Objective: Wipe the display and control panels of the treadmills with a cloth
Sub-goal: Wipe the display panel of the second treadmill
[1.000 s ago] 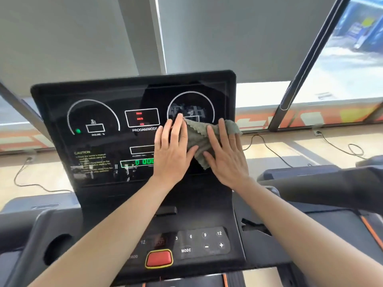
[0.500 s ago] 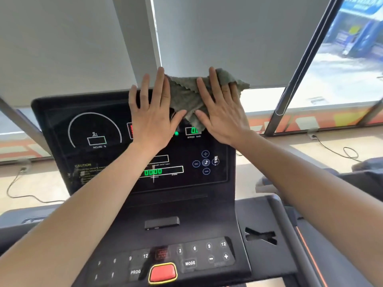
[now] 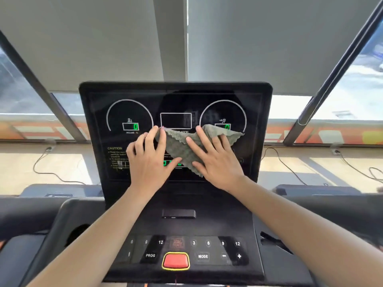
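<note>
A grey-green cloth [image 3: 180, 148] lies flat against the middle of the treadmill's black display [image 3: 99, 112]. My left hand [image 3: 148, 160] presses its left edge with straight, spread fingers. My right hand [image 3: 215, 160] lies flat over the cloth's right half, fingers straight. The cloth covers the lower part of the right speed dial and part of the green digits. Below the display sits the control panel [image 3: 208, 254] with number keys, PROG and MODE keys and a red stop button [image 3: 175, 261].
A cup holder recess [image 3: 75, 234] sits at the console's left. Handrails run along both sides. Behind the display are grey roller blinds, slanted window posts and cables [image 3: 44, 162] on the sill. Another treadmill's front [image 3: 315, 189] shows at the right.
Both hands slid the cloth from mid-display up over the top edge, then back down to the middle. The view shifted, so the console now sits centred.
</note>
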A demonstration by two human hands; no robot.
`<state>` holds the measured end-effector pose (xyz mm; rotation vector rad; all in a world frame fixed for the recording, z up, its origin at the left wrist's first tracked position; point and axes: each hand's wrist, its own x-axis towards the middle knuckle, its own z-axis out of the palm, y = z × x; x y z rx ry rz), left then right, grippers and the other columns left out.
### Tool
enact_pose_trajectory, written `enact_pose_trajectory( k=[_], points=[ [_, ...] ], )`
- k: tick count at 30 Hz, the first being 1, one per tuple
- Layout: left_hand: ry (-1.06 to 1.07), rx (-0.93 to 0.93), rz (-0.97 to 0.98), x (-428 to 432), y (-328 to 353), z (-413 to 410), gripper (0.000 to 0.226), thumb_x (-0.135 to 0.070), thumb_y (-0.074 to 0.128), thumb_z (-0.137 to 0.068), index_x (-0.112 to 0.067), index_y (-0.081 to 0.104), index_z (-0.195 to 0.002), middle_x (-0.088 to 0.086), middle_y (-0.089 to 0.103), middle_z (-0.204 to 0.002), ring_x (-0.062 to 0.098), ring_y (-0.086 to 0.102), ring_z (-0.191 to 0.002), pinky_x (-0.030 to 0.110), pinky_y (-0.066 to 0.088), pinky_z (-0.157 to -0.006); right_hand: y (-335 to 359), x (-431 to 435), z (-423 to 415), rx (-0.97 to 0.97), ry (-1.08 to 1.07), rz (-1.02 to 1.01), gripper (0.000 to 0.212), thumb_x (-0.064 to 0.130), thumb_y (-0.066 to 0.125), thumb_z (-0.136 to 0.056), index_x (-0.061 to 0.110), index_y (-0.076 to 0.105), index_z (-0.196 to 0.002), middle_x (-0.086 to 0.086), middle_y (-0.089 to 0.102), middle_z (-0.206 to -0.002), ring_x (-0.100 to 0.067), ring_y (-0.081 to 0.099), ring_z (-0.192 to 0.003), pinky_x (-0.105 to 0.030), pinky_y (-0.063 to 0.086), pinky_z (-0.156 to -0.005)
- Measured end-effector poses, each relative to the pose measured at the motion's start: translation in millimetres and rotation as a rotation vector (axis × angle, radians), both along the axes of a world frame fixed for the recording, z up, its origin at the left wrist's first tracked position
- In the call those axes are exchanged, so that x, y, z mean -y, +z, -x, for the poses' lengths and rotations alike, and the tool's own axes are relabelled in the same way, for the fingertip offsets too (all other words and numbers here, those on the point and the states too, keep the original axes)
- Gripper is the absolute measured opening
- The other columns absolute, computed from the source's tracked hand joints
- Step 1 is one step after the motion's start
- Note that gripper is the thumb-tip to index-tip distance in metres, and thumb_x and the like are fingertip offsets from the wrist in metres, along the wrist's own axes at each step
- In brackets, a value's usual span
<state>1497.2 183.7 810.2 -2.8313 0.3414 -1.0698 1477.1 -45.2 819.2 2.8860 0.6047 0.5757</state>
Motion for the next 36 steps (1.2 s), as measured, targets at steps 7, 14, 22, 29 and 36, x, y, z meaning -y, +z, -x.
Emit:
enact_pose_trajectory(
  k=[7, 14, 22, 29, 36],
  points=[
    [0.062, -0.049, 0.05, -41, -37, 25, 0.079, -0.071, 0.064, -0.084, -0.019, 0.052, -0.143, 0.008, 0.05, -0.143, 0.03, 0.042, -0.119, 0.048, 0.035, -0.092, -25, -32, 12, -0.058, 0.078, 0.017, 0.073, 0.053, 0.039, -0.101, 0.03, 0.0, -0.159, -0.007, -0.01, -0.167, -0.037, 0.037, -0.134, -0.05, 0.025, -0.113],
    [0.103, -0.019, 0.151, -66, 6, -3, 0.071, -0.071, 0.053, -0.089, -0.019, 0.055, -0.139, 0.01, 0.051, -0.141, 0.035, 0.046, -0.114, 0.049, 0.038, -0.088, 37, -58, -40, 0.076, 0.096, 0.029, 0.073, 0.059, 0.038, -0.099, 0.035, 0.004, -0.159, -0.005, -0.005, -0.167, -0.035, 0.034, -0.14, -0.049, 0.037, -0.107],
    [0.107, 0.074, 0.248, -93, 88, -68, 0.073, -0.066, 0.044, -0.096, -0.011, 0.05, -0.144, 0.013, 0.05, -0.135, 0.035, 0.049, -0.114, 0.044, 0.044, -0.09, 123, -99, -99, 0.177, 0.115, 0.134, 0.075, 0.065, 0.033, -0.096, 0.035, 0.004, -0.159, -0.006, -0.001, -0.168, -0.038, 0.028, -0.145, -0.053, 0.029, -0.112],
    [0.123, 0.083, 0.445, -133, 109, -89, 0.057, -0.058, 0.057, -0.088, -0.026, 0.06, -0.135, 0.006, 0.052, -0.137, 0.033, 0.049, -0.121, 0.044, 0.041, -0.094, 168, -136, -124, -0.143, 0.218, 0.019, 0.09, 0.055, 0.057, -0.092, 0.036, -0.001, -0.158, 0.006, -0.011, -0.167, -0.03, 0.046, -0.135, -0.045, 0.045, -0.102],
    [-0.407, 0.188, 0.315, -113, 104, -95, 0.039, -0.026, 0.062, -0.097, -0.01, 0.066, -0.132, 0.009, 0.062, -0.137, 0.029, 0.057, -0.124, 0.045, 0.047, -0.104, 149, -129, -101, 0.082, 0.178, -0.24, 0.052, 0.035, 0.061, -0.094, 0.019, 0.045, -0.142, -0.007, 0.041, -0.142, -0.032, 0.059, -0.108, -0.049, 0.052, -0.089]
  ],
)
